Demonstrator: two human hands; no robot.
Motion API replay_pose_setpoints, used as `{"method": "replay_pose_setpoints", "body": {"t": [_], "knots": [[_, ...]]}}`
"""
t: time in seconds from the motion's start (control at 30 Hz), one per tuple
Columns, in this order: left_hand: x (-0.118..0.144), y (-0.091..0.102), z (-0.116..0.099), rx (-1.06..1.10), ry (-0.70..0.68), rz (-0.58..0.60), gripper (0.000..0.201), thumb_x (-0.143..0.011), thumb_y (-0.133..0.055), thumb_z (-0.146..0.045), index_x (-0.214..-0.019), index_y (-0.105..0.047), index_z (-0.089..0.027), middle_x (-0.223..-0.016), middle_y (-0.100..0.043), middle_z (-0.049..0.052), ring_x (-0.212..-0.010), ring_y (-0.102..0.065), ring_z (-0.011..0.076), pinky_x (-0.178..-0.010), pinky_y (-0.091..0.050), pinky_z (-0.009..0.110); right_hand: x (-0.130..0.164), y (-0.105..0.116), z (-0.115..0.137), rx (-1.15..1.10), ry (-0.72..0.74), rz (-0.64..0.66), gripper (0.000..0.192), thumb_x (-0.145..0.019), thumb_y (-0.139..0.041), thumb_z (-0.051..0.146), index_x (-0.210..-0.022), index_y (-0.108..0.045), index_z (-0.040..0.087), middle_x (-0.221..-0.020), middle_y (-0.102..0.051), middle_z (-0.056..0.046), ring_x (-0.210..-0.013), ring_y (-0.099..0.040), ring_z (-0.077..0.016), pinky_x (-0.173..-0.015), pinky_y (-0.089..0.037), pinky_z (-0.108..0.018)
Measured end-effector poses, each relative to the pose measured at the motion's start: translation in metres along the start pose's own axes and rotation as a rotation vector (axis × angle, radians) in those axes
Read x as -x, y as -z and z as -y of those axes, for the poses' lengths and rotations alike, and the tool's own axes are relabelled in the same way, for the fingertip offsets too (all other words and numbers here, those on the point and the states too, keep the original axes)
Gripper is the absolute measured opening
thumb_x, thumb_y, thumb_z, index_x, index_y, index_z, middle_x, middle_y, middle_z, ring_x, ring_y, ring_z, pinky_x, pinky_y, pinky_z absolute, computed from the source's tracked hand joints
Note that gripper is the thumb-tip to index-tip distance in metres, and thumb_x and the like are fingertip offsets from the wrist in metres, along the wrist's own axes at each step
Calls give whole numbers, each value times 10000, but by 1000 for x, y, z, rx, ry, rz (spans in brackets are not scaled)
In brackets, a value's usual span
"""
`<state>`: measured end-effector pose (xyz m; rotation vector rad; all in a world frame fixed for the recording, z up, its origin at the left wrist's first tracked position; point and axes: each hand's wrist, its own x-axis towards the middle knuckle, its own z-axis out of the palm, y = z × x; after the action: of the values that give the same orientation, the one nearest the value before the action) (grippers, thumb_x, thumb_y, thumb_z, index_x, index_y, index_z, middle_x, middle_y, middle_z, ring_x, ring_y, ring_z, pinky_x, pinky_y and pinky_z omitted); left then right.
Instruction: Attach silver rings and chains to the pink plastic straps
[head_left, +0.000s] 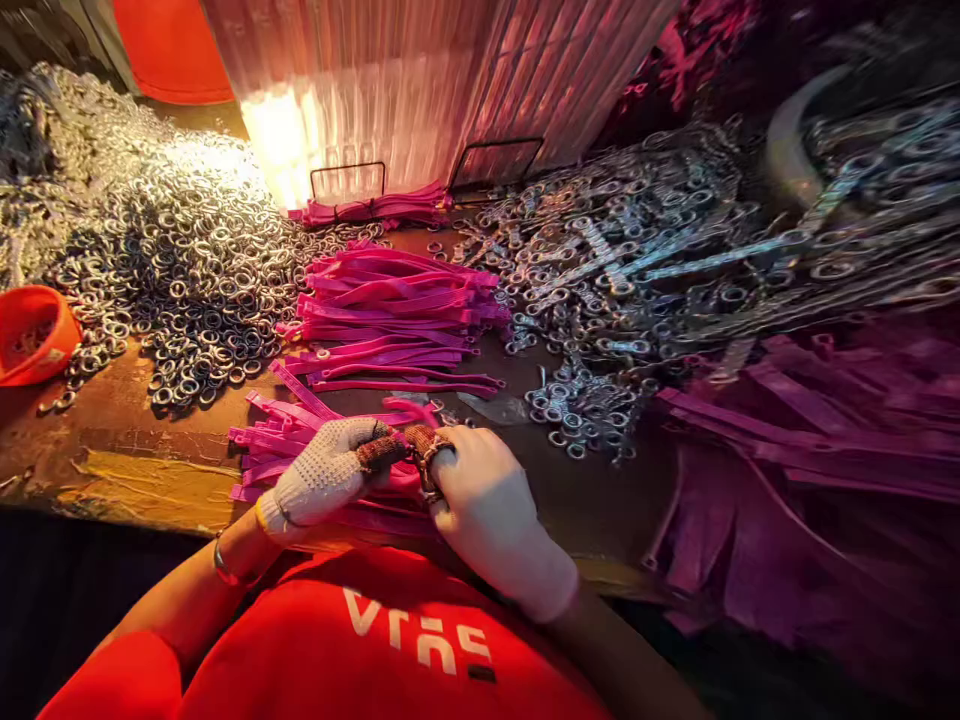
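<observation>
Nearest you is your own red shirt [390, 640], and just past it your two gloved hands meet at the table's near edge. Your left hand [324, 480] is closed, its brown-tipped fingers [379, 453] pinched onto a pink strap [401, 478] that runs under both hands. Your right hand [491, 510] is curled tight at the same spot, clamped on that strap with a small metal ring [429, 462] pressed at its fingertips. The two hands touch, so the strap end and the ring sit together right between them.

It looks as if you are fitting the ring onto the strap end, and the joint seems only part made. The next move, by that reading, calls for a firm steady pinch from the left while the right works the ring, with the strap kept flat so it does not twist.

Under and beside your left hand lies a loose pile of pink straps [277, 440]. Further out sits a neater stack of straps [390, 310], and a tied bundle [375, 208] near the corrugated sheet [450, 90]. A great heap of rings [187, 260] spreads on the left beside an orange bowl [34, 335]; more rings and metal strips [637, 260] cover the right. The worn table [135, 470] shows bare at the near left.
</observation>
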<state>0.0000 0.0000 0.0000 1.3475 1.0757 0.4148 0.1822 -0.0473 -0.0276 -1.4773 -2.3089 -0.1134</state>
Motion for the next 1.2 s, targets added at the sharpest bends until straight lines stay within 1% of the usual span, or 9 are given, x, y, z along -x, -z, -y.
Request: {"method": "replay_pose_setpoints", "body": {"t": [0.13, 0.3, 0.47, 0.57, 0.67, 0.8, 0.93, 1.03, 1.2], "knots": [[-5, 6, 0, -42, -42, 44, 440, -901, -579, -544, -709, -527, -151, -656, -464, -36, -605, -360, 87, -539, -289, 210, 1, -4, -1, 28, 63, -66, 174, -740, -532, 39, -664, -579, 188, -757, -554, -88, -719, -386, -212, -645, -300, -350], [-4, 4, -1, 81, 4, 80, 454, -912, -552, -559, -695, -495, -164, -570, -409, -50, -522, -305, 76, -475, -223, 217, -1, 3, 2, -20, -45, -40, 171, -668, -531, 38, -721, -600, 185, -772, -563, -80, -730, -407, -213, -659, -326, -337], [-10, -1, 8, -198, -230, -8, 347, -934, -542, -410, -703, -539, -151, -672, -502, -20, -638, -408, 102, -565, -316, 217, 0, 4, -3, 93, 22, 3, 140, -798, -537, 92, -723, -615, 181, -752, -569, -87, -713, -388, -218, -652, -286, -356], [-16, -1, 9, -233, -273, 66, 308, -949, -511, -378, -776, -603, -141, -742, -573, 1, -696, -466, 122, -625, -366, 228, 1, 4, -8, 130, 70, -32, 171, -845, -529, 107, -724, -619, 187, -736, -575, -82, -706, -378, -218, -654, -274, -353], [-21, 0, 8, -107, -183, 205, 378, -959, -497, -463, -886, -662, -131, -782, -617, 15, -703, -513, 138, -657, -423, 242, 1, 5, -14, 141, 144, -82, 190, -855, -518, 96, -725, -609, 201, -738, -572, -68, -699, -370, -210, -655, -266, -343], [-21, -7, 14, -166, -263, 202, 340, -955, -508, -410, -945, -700, -130, -852, -683, 48, -768, -592, 179, -751, -473, 277, 5, 6, -17, 95, 168, -68, 169, -776, -521, 57, -764, -625, 191, -775, -589, -77, -714, -399, -208, -658, -289, -337], [-20, -19, 23, -286, -354, 114, 241, -917, -527, -286, -1011, -707, -155, -968, -723, 87, -878, -638, 225, -850, -476, 322, 7, 5, -12, 90, -2, 5, 182, -697, -532, 77, -791, -652, 177, -757, -597, -89, -717, -450, -226, -649, -326, -341], [-18, -19, 24, -142, -298, 94, 283, -940, -531, -364, -985, -702, -143, -917, -703, 69, -846, -618, 202, -787, -480, 293, 3, 13, -8, 74, -82, 75, 236, -711, -529, 89, -882, -673, 166, -827, -636, -106, -756, -502, -241, -680, -362, -342], [-5, -15, 18, -134, -251, -3, 350, -953, -552, -417, -790, -655, -125, -691, -587, -4, -643, -493, 111, -605, -383, 219, -15, 34, -10, -63, -149, 496, 327, -761, -520, 97, -1055, -657, 143, -962, -702, -125, -849, -597, -243, -726, -381, -315]]}}
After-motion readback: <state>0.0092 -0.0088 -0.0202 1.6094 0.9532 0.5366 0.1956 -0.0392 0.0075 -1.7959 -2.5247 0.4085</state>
